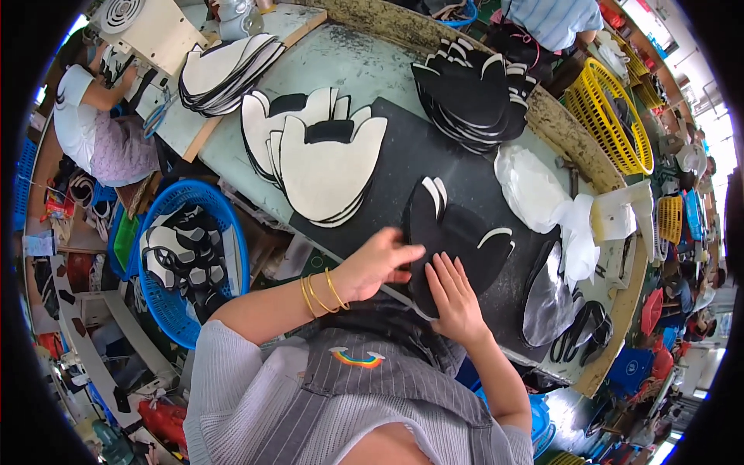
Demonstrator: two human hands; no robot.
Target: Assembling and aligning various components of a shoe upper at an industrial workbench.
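On the dark mat in front of me lie black shoe-upper pieces (473,246) with white edges showing at their tips. My left hand (376,265), with gold bangles at the wrist, grips their near left edge with thumb and curled fingers. Flat on the black surface rests my right hand (456,298), fingers stretched out and holding nothing. Beyond my left hand, white upper pieces with black tabs (329,167) lie in overlapping stacks. A tall pile of black upper pieces (473,93) stands at the far side of the mat.
A dark mat (391,143) covers part of the worn table. Clear plastic bags (535,186) and shiny dark pieces (546,306) lie to the right. A blue basket (240,291) with cut parts stands left. Another person (101,136) sits at the far left; yellow baskets (601,93) stand far right.
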